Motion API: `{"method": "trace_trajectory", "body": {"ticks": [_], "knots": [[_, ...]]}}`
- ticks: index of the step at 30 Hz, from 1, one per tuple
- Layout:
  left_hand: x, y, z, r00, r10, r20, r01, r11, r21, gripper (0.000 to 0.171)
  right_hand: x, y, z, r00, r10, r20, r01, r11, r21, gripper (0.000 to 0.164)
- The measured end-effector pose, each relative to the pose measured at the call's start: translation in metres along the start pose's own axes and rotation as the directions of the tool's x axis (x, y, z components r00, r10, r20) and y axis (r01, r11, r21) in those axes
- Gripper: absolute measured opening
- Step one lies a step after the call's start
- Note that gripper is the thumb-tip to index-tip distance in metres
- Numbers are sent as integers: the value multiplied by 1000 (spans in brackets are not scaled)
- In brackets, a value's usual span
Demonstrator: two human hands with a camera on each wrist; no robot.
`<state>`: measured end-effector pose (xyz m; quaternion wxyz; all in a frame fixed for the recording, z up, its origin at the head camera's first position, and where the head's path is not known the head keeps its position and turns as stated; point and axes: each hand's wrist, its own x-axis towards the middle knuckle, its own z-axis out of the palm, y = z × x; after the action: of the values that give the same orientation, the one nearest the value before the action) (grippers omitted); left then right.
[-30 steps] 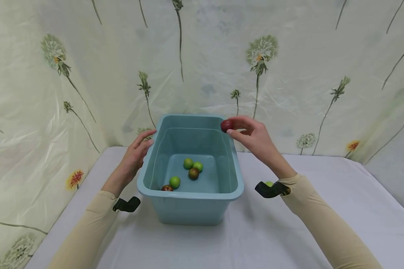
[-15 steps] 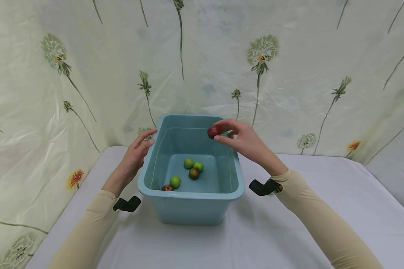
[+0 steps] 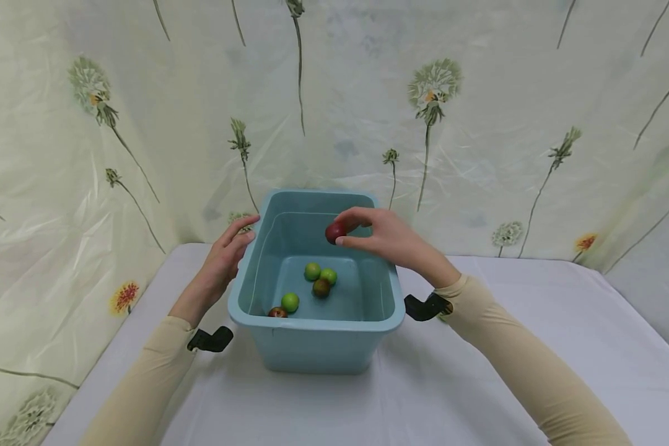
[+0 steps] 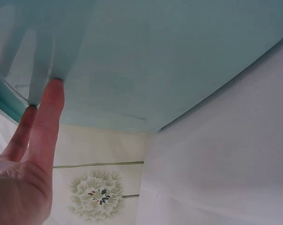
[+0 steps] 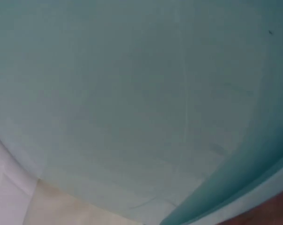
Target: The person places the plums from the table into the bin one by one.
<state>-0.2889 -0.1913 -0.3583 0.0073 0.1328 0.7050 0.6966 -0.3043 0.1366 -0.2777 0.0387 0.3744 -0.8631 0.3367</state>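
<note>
My right hand [image 3: 380, 234] pinches a dark red plum [image 3: 336, 233] between thumb and fingers, over the inside of a blue plastic tub [image 3: 318, 323]. Beside the tub's left wall is my left hand [image 3: 223, 260], its fingers extended. In the left wrist view, fingertips [image 4: 57, 86] press on the outer wall. On the tub's floor lie several round fruits: green ones [image 3: 312, 271], a brownish one [image 3: 321, 287] and a reddish-brown one [image 3: 277, 312] partly hidden by the front rim. The right wrist view is filled mostly by the tub's side [image 5: 132, 93].
The tub stands on a white-clothed table [image 3: 535, 334]. A sliver of something green [image 3: 443, 318] shows on the cloth behind the right wrist's black camera mount [image 3: 426, 306]. A curtain [image 3: 334, 93] with dandelion prints hangs behind the table.
My right hand has carried the plum left and down, from the tub's right rim to above its inside. The left hand and the fruits in the tub have stayed in place.
</note>
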Motion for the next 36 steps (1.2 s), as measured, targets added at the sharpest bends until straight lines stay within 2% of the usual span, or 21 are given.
{"method": "trace_trajectory", "body": {"ticks": [6, 12, 22, 29, 36], "knots": [[0, 0, 1, 1000, -1, -2, 1, 1000, 6, 48, 2, -4, 5, 999, 12, 47, -11, 1000, -17, 28], [0, 1, 1, 1000, -6, 0, 6, 1000, -1, 49, 2, -6, 9, 991, 77, 108, -70, 996, -62, 29], [-1, 2, 2, 1000, -13, -5, 13, 1000, -19, 49, 2, -9, 10, 984, 110, 140, -97, 991, -96, 32], [0, 2, 2, 1000, -19, -3, 19, 1000, -20, 51, 2, -7, 10, 986, 95, 135, -83, 992, -92, 38], [-1, 0, 1, 1000, -15, 1, 15, 1000, -12, 50, -1, -3, 10, 995, 61, 79, -57, 997, -55, 38]]}}
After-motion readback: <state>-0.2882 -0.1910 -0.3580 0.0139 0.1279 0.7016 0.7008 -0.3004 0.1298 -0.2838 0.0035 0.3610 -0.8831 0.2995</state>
